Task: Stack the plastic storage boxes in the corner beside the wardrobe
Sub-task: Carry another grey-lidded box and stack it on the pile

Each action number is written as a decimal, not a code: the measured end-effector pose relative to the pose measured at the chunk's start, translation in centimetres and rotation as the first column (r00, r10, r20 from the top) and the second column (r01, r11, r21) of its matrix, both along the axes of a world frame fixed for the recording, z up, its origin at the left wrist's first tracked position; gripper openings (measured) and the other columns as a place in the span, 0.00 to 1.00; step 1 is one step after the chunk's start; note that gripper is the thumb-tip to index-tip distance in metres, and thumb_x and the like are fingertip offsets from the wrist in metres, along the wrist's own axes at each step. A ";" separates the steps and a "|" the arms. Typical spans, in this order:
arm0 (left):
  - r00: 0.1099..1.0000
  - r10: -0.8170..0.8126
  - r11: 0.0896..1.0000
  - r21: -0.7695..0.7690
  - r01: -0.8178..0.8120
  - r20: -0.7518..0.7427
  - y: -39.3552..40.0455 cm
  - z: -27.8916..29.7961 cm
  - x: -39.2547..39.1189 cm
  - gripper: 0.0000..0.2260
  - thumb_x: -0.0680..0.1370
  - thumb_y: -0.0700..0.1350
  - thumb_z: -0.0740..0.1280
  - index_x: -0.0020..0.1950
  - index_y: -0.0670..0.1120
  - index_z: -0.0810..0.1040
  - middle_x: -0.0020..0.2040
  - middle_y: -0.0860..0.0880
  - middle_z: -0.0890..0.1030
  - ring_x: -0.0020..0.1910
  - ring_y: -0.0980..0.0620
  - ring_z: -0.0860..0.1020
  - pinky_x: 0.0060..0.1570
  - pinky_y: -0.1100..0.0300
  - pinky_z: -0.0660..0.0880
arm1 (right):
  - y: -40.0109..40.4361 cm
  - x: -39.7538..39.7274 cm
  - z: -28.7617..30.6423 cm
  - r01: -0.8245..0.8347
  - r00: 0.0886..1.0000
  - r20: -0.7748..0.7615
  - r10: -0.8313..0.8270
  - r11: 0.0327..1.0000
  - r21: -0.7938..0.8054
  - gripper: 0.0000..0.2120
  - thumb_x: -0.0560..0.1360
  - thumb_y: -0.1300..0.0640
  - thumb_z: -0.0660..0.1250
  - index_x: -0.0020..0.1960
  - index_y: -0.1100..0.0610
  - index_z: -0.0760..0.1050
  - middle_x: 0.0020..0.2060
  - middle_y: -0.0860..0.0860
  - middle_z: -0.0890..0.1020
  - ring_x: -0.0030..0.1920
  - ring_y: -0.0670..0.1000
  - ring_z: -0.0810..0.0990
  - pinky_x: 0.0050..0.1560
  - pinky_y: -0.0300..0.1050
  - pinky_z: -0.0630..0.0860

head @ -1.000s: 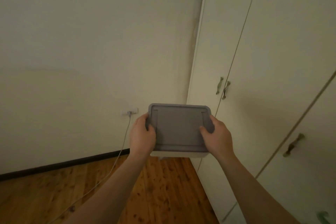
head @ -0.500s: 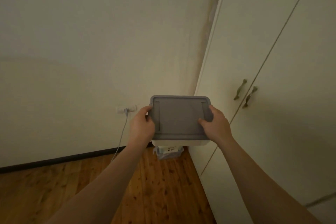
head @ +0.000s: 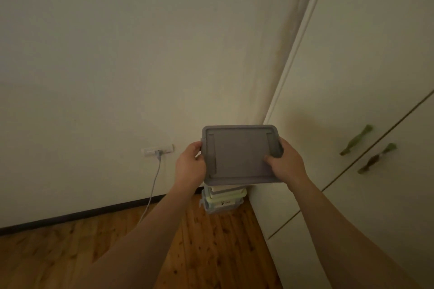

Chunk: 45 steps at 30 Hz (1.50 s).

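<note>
Matt grey plastic on the box lid [head: 239, 155], smooth with shallow moulded ridges. Translucent, faintly glossy plastic on the stacked boxes [head: 222, 199]. Warm varnished wood with dark knots across the floor [head: 211, 246]. Smooth matt paint on wall [head: 117, 54] and wardrobe doors [head: 364, 65]. Dull metal-looking handles [head: 355, 139].

The grey-lidded storage box [head: 240, 155] hid most of the stack of boxes [head: 222, 202] in the corner. Its own body lay concealed under its lid. The stack's label print was too small to read.
</note>
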<state>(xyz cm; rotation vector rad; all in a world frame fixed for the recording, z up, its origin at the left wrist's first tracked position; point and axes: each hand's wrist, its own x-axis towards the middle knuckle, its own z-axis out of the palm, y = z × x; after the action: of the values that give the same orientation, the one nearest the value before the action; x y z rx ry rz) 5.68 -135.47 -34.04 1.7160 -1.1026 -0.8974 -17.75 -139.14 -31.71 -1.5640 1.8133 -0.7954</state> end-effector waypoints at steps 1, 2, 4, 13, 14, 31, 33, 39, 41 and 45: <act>1.000 -0.009 1.000 0.013 0.009 -0.010 -1.0 -0.6 0.1 0.19 0.81 0.39 0.58 0.71 0.51 0.71 0.68 0.53 0.76 0.66 0.51 0.73 0.64 0.51 0.74 | -1.0 0.0 -0.5 -0.003 1.000 0.010 0.003 1.000 0.015 0.26 0.73 0.60 0.70 0.69 0.51 0.71 0.58 0.51 0.78 0.55 0.53 0.76 0.53 0.44 0.71; 1.000 -0.022 0.999 0.024 0.022 -0.012 -1.7 -1.0 0.1 0.19 0.82 0.39 0.58 0.72 0.51 0.71 0.68 0.53 0.75 0.67 0.50 0.73 0.64 0.52 0.73 | -1.6 0.0 -1.0 -0.014 1.000 0.016 0.014 1.000 0.026 0.26 0.73 0.61 0.70 0.69 0.51 0.71 0.56 0.50 0.78 0.54 0.53 0.76 0.53 0.44 0.71; 0.999 -0.053 0.998 0.047 0.052 0.006 -3.9 -2.2 0.0 0.20 0.82 0.38 0.57 0.73 0.51 0.69 0.69 0.52 0.74 0.68 0.50 0.71 0.64 0.52 0.72 | -3.8 -0.3 -2.6 -0.030 0.999 0.024 0.029 0.998 0.059 0.28 0.72 0.61 0.70 0.70 0.50 0.70 0.57 0.47 0.77 0.56 0.52 0.76 0.54 0.44 0.71; 0.996 -0.065 0.991 0.124 0.058 0.059 -13.4 -7.3 -1.1 0.21 0.82 0.39 0.59 0.74 0.51 0.67 0.68 0.51 0.74 0.63 0.53 0.74 0.57 0.58 0.72 | -15.7 -1.4 -8.1 -0.119 0.992 -0.038 0.123 0.989 0.093 0.25 0.71 0.64 0.69 0.67 0.52 0.73 0.59 0.53 0.79 0.58 0.57 0.78 0.51 0.40 0.69; 0.996 -0.058 0.990 0.132 0.049 0.065 -13.9 -7.9 -1.3 0.21 0.81 0.39 0.60 0.74 0.51 0.67 0.68 0.51 0.75 0.63 0.52 0.74 0.57 0.58 0.73 | -16.7 -1.5 -8.7 -0.129 0.990 -0.043 0.133 0.987 0.101 0.25 0.71 0.64 0.70 0.67 0.52 0.73 0.60 0.53 0.79 0.58 0.57 0.78 0.51 0.40 0.69; 1.000 -0.009 0.948 0.317 0.015 -0.020 -23.2 -23.3 -0.5 0.24 0.80 0.38 0.64 0.75 0.52 0.65 0.69 0.51 0.74 0.65 0.48 0.76 0.59 0.50 0.77 | -28.6 -0.7 -24.6 -0.225 0.956 -0.133 0.262 0.944 0.243 0.33 0.69 0.60 0.75 0.72 0.52 0.69 0.66 0.54 0.76 0.63 0.57 0.75 0.58 0.42 0.69; 1.000 -0.013 0.945 0.327 0.021 -0.028 -23.7 -25.0 -0.4 0.25 0.80 0.38 0.64 0.75 0.53 0.65 0.69 0.51 0.74 0.66 0.48 0.75 0.59 0.48 0.77 | -28.9 -0.7 -26.1 -0.220 0.955 -0.136 0.262 0.940 0.260 0.34 0.70 0.60 0.75 0.73 0.52 0.68 0.66 0.53 0.76 0.64 0.56 0.75 0.60 0.45 0.71; 0.997 -0.071 0.935 0.347 0.069 -0.008 -24.1 -29.9 -0.8 0.27 0.79 0.36 0.66 0.75 0.55 0.64 0.66 0.53 0.75 0.64 0.49 0.76 0.57 0.50 0.78 | -28.9 -1.6 -30.1 -0.199 0.961 -0.135 0.243 0.941 0.274 0.32 0.69 0.59 0.76 0.70 0.50 0.70 0.63 0.51 0.78 0.61 0.55 0.77 0.59 0.46 0.73; 0.998 -0.065 0.936 0.348 0.058 0.007 -23.8 -31.1 -1.0 0.27 0.79 0.37 0.66 0.74 0.55 0.65 0.65 0.53 0.76 0.63 0.50 0.77 0.56 0.51 0.79 | -28.8 -1.8 -31.2 -0.201 0.959 -0.139 0.246 0.940 0.277 0.32 0.70 0.59 0.75 0.71 0.51 0.69 0.64 0.51 0.77 0.62 0.55 0.76 0.59 0.43 0.71; 0.998 -0.048 0.934 0.356 0.035 0.029 -23.5 -33.2 -1.2 0.27 0.79 0.38 0.66 0.74 0.55 0.64 0.63 0.52 0.78 0.60 0.51 0.78 0.54 0.50 0.80 | -29.0 -1.7 -33.3 -0.223 0.957 -0.124 0.264 0.937 0.270 0.31 0.71 0.61 0.74 0.72 0.52 0.69 0.64 0.51 0.76 0.63 0.54 0.75 0.58 0.41 0.69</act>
<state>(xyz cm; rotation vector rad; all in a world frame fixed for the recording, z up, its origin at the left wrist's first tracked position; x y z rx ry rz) 4.51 -158.96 -67.28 2.0152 -1.0499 -1.1510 -19.42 -168.13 -65.04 -1.6762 1.7060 -0.3167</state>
